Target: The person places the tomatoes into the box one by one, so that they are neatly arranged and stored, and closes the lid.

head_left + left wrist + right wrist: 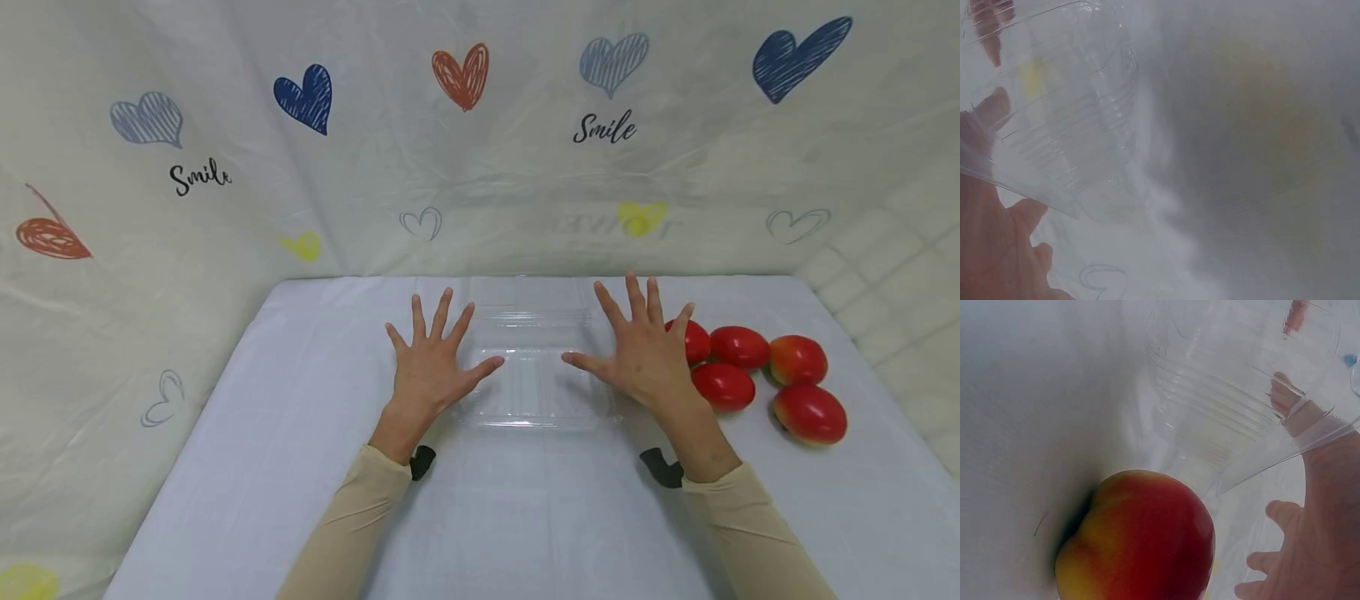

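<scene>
A clear plastic clamshell box [532,387] with its lid raised at the back lies on the white-covered table. My left hand [431,371] hovers at its left side, fingers spread wide, holding nothing. On the other side my right hand [647,358] is spread the same way, between the box and a group of several red fruits [723,387] that look like mangoes or peaches. Part of one fruit is hidden behind that hand. The right wrist view shows a red-yellow fruit [1147,544] close up, and the box's ribbed wall [1210,394] in front of the thumb.
The tabletop [285,417] has a white cloth over it. A pale curtain [360,167] printed with hearts and "Smile" hangs behind and at the sides. Dark straps [660,468] show at the wrists.
</scene>
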`<state>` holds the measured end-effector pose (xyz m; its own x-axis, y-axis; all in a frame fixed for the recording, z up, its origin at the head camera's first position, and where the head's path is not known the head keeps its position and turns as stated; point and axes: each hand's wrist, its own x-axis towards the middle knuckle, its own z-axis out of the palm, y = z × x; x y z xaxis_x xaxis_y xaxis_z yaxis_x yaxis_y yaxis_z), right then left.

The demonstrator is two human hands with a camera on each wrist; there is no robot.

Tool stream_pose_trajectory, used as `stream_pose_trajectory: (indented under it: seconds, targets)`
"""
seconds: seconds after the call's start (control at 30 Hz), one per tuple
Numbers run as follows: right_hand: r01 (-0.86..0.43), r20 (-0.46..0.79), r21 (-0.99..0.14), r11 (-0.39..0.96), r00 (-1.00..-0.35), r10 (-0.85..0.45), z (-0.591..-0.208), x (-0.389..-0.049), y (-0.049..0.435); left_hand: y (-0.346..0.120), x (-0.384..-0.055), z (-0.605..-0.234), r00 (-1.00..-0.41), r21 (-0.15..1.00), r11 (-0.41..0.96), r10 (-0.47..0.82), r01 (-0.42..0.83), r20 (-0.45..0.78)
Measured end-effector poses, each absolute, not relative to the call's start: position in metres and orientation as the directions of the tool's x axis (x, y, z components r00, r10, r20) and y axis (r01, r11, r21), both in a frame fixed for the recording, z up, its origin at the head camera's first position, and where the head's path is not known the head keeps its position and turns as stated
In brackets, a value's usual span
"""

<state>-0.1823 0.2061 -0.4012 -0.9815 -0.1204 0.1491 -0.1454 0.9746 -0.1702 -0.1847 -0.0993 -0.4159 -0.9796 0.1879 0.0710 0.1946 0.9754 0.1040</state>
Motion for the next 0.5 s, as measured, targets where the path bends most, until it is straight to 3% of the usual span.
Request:
stream_pose_trajectory:
  seconds: [0.5]
  targets:
    - [-0.141, 0.159, -0.184, 0.973, -0.981, -0.112, -0.4024, -0.1782, 0.2095, -0.1035, -0.1822, -0.4151, -0.977, 0.130, 0.970, 0.194, 0.204, 0.083]
